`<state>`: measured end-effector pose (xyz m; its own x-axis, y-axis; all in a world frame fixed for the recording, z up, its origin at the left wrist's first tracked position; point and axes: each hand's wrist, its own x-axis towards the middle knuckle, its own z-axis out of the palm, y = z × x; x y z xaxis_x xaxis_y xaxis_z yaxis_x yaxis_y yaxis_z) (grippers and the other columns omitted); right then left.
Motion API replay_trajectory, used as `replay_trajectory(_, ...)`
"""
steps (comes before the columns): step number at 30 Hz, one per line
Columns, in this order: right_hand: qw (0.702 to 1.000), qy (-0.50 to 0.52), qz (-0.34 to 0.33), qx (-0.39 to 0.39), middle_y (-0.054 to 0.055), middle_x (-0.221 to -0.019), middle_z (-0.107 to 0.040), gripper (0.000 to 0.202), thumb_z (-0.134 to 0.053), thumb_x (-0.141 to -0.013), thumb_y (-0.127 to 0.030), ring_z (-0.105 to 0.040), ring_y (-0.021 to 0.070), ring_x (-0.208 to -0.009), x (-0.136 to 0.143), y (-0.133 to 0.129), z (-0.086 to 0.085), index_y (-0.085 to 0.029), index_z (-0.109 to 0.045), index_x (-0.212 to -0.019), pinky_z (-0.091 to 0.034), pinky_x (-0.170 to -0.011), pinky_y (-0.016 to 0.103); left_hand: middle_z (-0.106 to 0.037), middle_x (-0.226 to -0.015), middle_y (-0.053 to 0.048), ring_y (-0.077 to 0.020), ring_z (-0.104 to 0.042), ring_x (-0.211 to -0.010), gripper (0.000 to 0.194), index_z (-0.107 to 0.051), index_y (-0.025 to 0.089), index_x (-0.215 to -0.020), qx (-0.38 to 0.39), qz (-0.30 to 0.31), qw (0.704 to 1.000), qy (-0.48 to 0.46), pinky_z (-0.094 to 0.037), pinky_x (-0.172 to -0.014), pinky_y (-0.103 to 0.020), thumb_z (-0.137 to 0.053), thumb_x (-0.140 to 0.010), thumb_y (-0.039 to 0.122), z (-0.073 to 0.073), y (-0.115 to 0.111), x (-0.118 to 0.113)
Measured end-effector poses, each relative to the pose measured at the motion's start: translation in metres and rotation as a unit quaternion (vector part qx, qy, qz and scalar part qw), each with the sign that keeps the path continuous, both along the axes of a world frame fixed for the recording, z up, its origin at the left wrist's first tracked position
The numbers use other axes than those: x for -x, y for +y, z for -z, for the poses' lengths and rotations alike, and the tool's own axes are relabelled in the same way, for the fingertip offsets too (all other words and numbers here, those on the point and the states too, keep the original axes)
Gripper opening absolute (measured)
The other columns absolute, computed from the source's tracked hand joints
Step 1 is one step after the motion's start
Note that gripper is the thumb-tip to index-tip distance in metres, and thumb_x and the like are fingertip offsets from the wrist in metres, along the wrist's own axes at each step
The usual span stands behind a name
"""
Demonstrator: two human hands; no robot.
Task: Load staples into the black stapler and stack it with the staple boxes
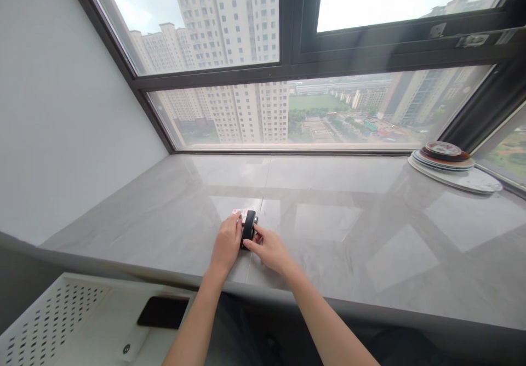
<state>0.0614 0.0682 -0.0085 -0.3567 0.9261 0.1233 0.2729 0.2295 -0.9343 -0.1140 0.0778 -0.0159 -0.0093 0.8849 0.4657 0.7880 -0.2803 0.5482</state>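
Note:
A small black oblong object (248, 230) with a shiny silver part along its right side stands on the grey stone sill, between my hands. My right hand (266, 246) grips its near end and right side, with the thumb in front and the fingers curled behind. On the other side, my left hand (228, 237) is closed, its fingertips at a small white card or paper with pink print (240, 212). That printed piece lies against the left side of the black object. Its lower part is hidden by my left fingers, and the object's exact kind is unclear.
A glossy grey window sill (320, 229) stretches across the view. Stacked round plates or mats (446, 160) sit at its far right corner. Below left, a white perforated basket or cart (53, 311) holds a black phone-like slab (163, 312). Dark-framed windows (287, 70) rise behind.

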Motion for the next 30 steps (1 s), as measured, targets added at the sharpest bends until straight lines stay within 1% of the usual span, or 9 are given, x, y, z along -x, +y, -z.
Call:
replay_trajectory(4,0.993,0.056,0.097,0.046,0.002,-0.090,-0.067,0.058,-0.054,-0.096,-0.055,-0.058,0.0149,-0.068,-0.020,-0.004,0.004,-0.021,-0.055,-0.143,-0.048,-0.066,0.028,-0.059,-0.143,-0.009,-0.0246,-0.054,-0.135,0.040,-0.050,0.024,-0.143,-0.009,-0.034,0.999,-0.037,-0.044,-0.113,-0.047,-0.034,-0.108,0.034,-0.004,-0.003,0.001)
replay_trajectory(7,0.978,0.073,0.191,0.043,0.005,-0.095,-0.067,0.061,-0.046,-0.098,-0.054,-0.062,0.0163,-0.070,-0.062,-0.016,0.011,-0.019,-0.049,-0.148,-0.052,-0.066,0.030,-0.063,-0.138,-0.008,-0.0244,-0.056,-0.131,0.036,-0.054,0.025,-0.138,-0.047,-0.049,0.996,-0.048,-0.042,-0.114,-0.049,-0.036,-0.107,0.033,-0.013,-0.008,0.004)
replay_trajectory(9,0.968,0.055,0.246,0.011,0.008,-0.102,-0.068,0.059,-0.048,-0.097,-0.051,-0.067,0.0202,-0.085,-0.100,-0.027,0.016,-0.019,-0.051,-0.147,-0.055,-0.072,0.032,-0.065,-0.132,-0.008,-0.0246,-0.057,-0.127,0.033,-0.058,0.024,-0.130,-0.091,-0.063,0.992,-0.056,-0.043,-0.112,-0.049,-0.036,-0.107,0.031,-0.021,-0.015,0.000)
replay_trajectory(13,0.954,-0.044,0.290,-0.064,0.012,-0.130,-0.065,0.053,-0.046,-0.098,-0.046,-0.062,0.0251,-0.121,-0.167,-0.046,0.023,-0.022,-0.055,-0.144,-0.055,-0.094,0.039,-0.068,-0.121,-0.009,-0.0254,-0.059,-0.117,0.027,-0.062,0.022,-0.121,-0.157,-0.076,0.981,-0.081,-0.048,-0.105,-0.047,-0.040,-0.105,0.027,-0.035,-0.040,-0.033)
replay_trajectory(15,0.945,-0.134,0.280,-0.102,0.010,-0.143,-0.059,0.052,-0.043,-0.099,-0.044,-0.052,0.0258,-0.136,-0.186,-0.051,0.024,-0.024,-0.054,-0.146,-0.048,-0.109,0.043,-0.069,-0.115,-0.008,-0.0245,-0.062,-0.110,0.027,-0.063,0.022,-0.120,-0.143,-0.014,0.987,-0.069,-0.050,-0.101,-0.045,-0.041,-0.105,0.026,-0.038,-0.054,-0.063)
replay_trajectory(17,0.929,-0.235,0.251,-0.134,0.007,-0.151,-0.053,0.054,-0.041,-0.100,-0.043,-0.035,0.0265,-0.149,-0.190,-0.055,0.026,-0.026,-0.051,-0.150,-0.036,-0.119,0.047,-0.069,-0.117,-0.007,-0.0230,-0.064,-0.109,0.030,-0.062,0.025,-0.126,-0.079,0.095,0.992,-0.012,-0.051,-0.100,-0.042,-0.041,-0.105,0.027,-0.035,-0.063,-0.093)
replay_trajectory(19,0.905,-0.331,0.219,-0.153,0.005,-0.159,-0.045,0.057,-0.039,-0.101,-0.044,-0.022,0.0280,-0.155,-0.185,-0.059,0.027,-0.027,-0.044,-0.156,-0.024,-0.125,0.053,-0.065,-0.132,-0.007,-0.0234,-0.060,-0.123,0.035,-0.057,0.027,-0.137,-0.014,0.154,0.986,0.058,-0.048,-0.106,-0.043,-0.043,-0.104,0.030,-0.028,-0.066,-0.117)
replay_trajectory(24,0.841,-0.477,0.197,-0.162,0.002,-0.170,-0.020,0.058,-0.029,-0.105,-0.044,-0.011,0.0318,-0.158,-0.163,-0.067,0.031,-0.032,-0.030,-0.162,-0.007,-0.123,0.064,-0.033,-0.165,-0.008,-0.0300,-0.027,-0.154,0.056,-0.037,0.027,-0.156,0.045,0.125,0.974,0.185,-0.029,-0.123,-0.055,-0.043,-0.103,0.045,0.000,-0.064,-0.138)
replay_trajectory(30,0.829,-0.495,0.203,-0.162,0.001,-0.171,-0.016,0.059,-0.026,-0.106,-0.045,-0.009,0.0318,-0.158,-0.162,-0.068,0.032,-0.033,-0.026,-0.163,-0.007,-0.123,0.063,-0.026,-0.169,-0.003,-0.0274,-0.021,-0.157,0.058,-0.032,0.031,-0.159,0.059,0.119,0.966,0.220,-0.024,-0.126,-0.055,-0.037,-0.105,0.049,0.006,-0.065,-0.134)
